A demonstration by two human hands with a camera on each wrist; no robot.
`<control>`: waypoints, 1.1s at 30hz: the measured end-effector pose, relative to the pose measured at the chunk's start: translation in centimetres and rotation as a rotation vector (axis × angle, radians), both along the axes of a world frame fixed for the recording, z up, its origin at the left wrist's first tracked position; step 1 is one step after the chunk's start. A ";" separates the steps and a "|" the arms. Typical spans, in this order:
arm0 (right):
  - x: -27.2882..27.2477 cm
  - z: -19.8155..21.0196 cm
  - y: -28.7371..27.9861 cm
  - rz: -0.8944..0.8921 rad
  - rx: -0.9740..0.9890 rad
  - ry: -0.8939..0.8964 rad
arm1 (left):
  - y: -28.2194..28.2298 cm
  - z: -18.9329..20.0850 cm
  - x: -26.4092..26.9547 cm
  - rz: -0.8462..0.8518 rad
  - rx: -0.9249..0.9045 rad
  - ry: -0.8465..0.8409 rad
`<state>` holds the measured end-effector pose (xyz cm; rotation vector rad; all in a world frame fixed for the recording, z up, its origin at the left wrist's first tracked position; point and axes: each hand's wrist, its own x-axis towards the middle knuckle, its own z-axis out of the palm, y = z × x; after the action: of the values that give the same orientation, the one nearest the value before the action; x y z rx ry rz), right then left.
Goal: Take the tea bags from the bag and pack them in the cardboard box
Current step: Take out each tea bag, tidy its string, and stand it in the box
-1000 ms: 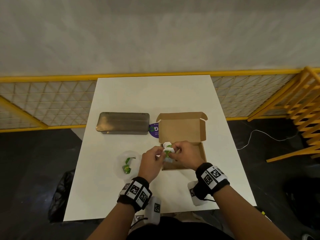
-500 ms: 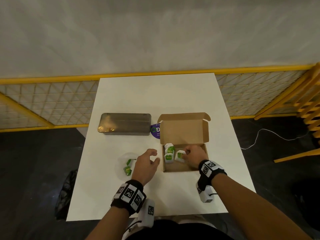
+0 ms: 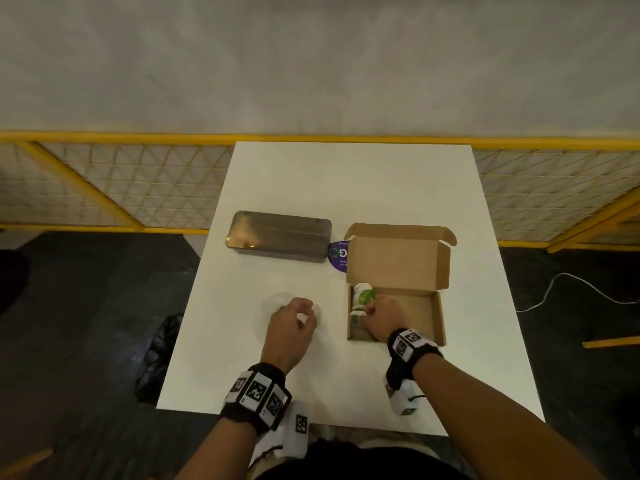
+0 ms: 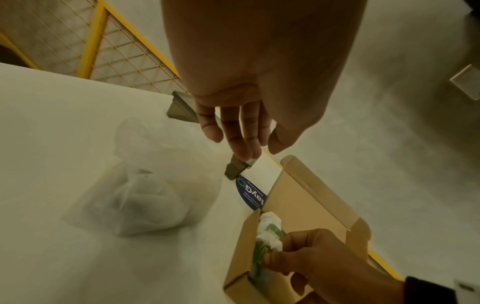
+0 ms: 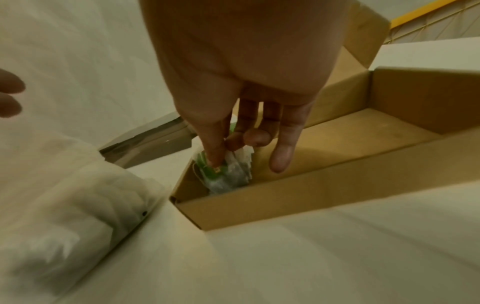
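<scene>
Nearest us, our left hand (image 3: 292, 329) hovers over the thin plastic bag (image 4: 135, 203) on the bench (image 3: 346, 188), fingers (image 4: 240, 133) relaxed and holding nothing. Beyond, our right hand (image 3: 382, 320) pinches the tea bags (image 5: 223, 170) against the left wall of the cardboard box (image 3: 440, 318). They look light, soft and crushable; we judge a gentle pinch at the paper tops best.

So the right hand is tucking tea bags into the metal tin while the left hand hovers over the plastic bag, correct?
Not the tin. The right hand is tucking tea bags into the cardboard box, as the right wrist view shows. The left hand does hover over the plastic bag.
</scene>
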<state>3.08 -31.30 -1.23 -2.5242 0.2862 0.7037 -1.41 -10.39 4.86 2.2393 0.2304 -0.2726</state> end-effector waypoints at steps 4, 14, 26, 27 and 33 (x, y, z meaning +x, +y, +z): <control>-0.1 -0.4 0.4 -0.045 -0.061 -0.011 | 1.4 0.0 -0.3 0.055 0.058 -0.029; -0.5 -0.2 0.2 -0.298 -0.020 -0.144 | 4.5 -1.6 0.0 0.199 0.211 -0.006; -2.0 4.1 12.9 0.304 0.427 -0.294 | 5.9 -4.2 -1.0 0.163 0.174 0.207; -2.0 3.9 13.5 0.346 0.366 -0.245 | 5.9 -4.3 -1.2 0.149 0.167 0.203; -2.5 2.7 14.6 0.589 -0.197 -0.239 | 5.8 -3.9 -1.9 0.059 0.118 0.137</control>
<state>0.57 -16.69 1.48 -2.8680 -0.5159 0.5895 -3.30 -4.54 0.93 2.3278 0.3941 -0.3900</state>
